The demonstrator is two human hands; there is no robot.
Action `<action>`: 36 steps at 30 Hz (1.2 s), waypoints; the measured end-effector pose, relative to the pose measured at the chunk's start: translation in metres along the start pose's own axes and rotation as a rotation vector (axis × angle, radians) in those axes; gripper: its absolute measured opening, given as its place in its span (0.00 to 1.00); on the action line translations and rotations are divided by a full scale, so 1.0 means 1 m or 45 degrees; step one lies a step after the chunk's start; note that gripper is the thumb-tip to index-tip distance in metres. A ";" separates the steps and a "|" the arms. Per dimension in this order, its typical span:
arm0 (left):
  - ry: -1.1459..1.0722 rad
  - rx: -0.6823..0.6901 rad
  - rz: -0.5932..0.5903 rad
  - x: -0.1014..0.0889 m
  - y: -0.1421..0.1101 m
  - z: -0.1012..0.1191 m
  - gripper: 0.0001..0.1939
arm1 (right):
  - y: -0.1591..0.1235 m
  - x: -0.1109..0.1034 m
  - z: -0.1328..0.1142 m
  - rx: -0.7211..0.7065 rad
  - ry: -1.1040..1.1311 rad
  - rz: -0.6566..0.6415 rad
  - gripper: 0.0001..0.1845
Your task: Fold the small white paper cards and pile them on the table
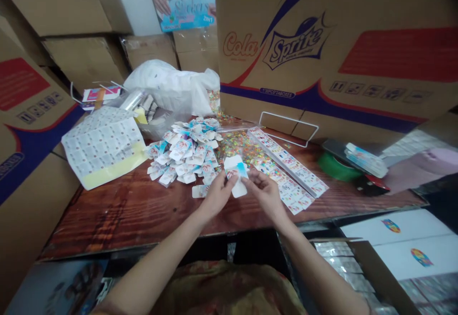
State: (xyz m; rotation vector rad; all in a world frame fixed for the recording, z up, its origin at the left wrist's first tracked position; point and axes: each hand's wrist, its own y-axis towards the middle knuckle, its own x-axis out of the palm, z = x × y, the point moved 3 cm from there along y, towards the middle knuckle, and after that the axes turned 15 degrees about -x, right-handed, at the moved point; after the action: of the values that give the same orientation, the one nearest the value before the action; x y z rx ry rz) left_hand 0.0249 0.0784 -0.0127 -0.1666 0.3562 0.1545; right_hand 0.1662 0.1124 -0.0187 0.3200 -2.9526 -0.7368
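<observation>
While both forearms reach in over the near edge of the wooden table (143,224), the left hand (216,193) and the right hand (265,191) are clamped on a small box (238,172), thumbs on its front, between them above the tabletop. Its long axis runs mostly away from the person, far end leaning slightly left, a white flap at each end. Beyond it, leftward, lies a heap of similar boxes (189,150); rightward, slanting sticker strips (288,160). Farther back are a white bag (164,86) and a large carton (272,14).
</observation>
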 end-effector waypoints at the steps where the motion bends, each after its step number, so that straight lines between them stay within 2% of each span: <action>1: -0.033 0.004 -0.041 0.001 -0.004 -0.001 0.15 | -0.002 0.000 -0.009 -0.116 -0.171 0.017 0.16; 4: 0.026 0.051 -0.158 0.000 -0.014 0.001 0.13 | -0.004 0.001 -0.032 -0.506 -0.673 -0.037 0.16; 7: 0.143 0.103 -0.228 -0.005 -0.023 0.007 0.10 | -0.003 0.007 -0.039 -0.712 -0.847 -0.281 0.12; 9: 0.173 0.112 -0.241 -0.009 -0.025 0.009 0.10 | -0.002 0.010 -0.039 -0.771 -0.843 -0.361 0.11; 13: 0.135 0.095 -0.269 -0.011 -0.024 0.006 0.10 | -0.002 0.013 -0.037 -0.811 -0.777 -0.368 0.07; 17: -0.027 0.010 -0.294 -0.007 -0.024 0.002 0.07 | -0.006 0.015 -0.039 -0.786 -0.720 -0.392 0.10; 21: -0.202 -0.083 -0.449 0.000 -0.025 0.003 0.07 | -0.017 0.017 -0.045 -0.821 -0.719 -0.431 0.11; 24: -0.105 -0.030 -0.473 0.004 -0.023 0.000 0.05 | -0.021 0.019 -0.046 -0.714 -0.737 -0.510 0.10; 26: -0.015 -0.021 -0.387 0.005 -0.021 -0.006 0.03 | -0.022 0.020 -0.043 -0.606 -0.733 -0.604 0.09; 28: -0.029 -0.063 -0.308 0.007 -0.021 -0.013 0.04 | -0.023 0.020 -0.043 -0.539 -0.666 -0.651 0.08; 30: -0.159 -0.135 -0.305 0.009 -0.024 -0.016 0.08 | -0.023 0.016 -0.045 -0.479 -0.539 -0.546 0.06; 32: -0.311 -0.215 -0.362 0.011 -0.029 -0.013 0.13 | -0.022 0.009 -0.048 -0.378 -0.379 -0.327 0.03; 34: -0.389 -0.277 -0.435 0.011 -0.034 -0.008 0.17 | -0.021 0.003 -0.046 -0.189 -0.151 -0.177 0.11; 36: -0.372 -0.301 -0.495 0.010 -0.038 -0.004 0.20 | -0.020 0.004 -0.040 0.081 0.136 -0.210 0.17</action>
State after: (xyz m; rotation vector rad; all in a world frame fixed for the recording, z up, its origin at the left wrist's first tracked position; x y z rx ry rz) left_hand 0.0397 0.0417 -0.0152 -0.4378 0.0086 -0.1641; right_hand 0.1713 0.0756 0.0071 0.5948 -2.8776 -0.6217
